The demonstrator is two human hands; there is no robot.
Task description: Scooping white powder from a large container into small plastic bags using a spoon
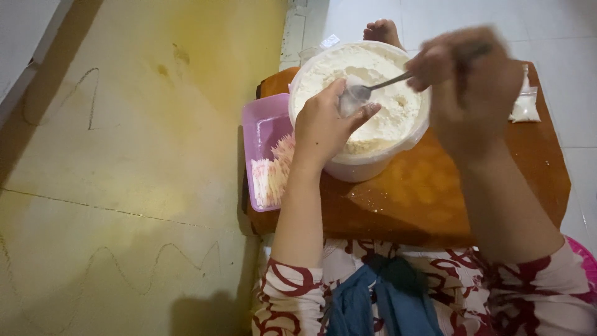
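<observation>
A white plastic tub (367,165) full of white flour (385,112) stands on a low brown wooden table (435,193). My left hand (323,127) reaches over the tub's near rim and pinches a small clear plastic bag (349,99) above the flour. My right hand (466,81) is blurred and grips the handle of a metal spoon (382,84), whose bowl points into the bag's mouth.
A pink plastic container (264,130) with pale contents sits left of the tub at the table's edge. A small filled clear bag (524,109) lies at the table's far right. A bare foot (382,31) shows beyond the tub. A yellowish wall with pencil scribbles fills the left.
</observation>
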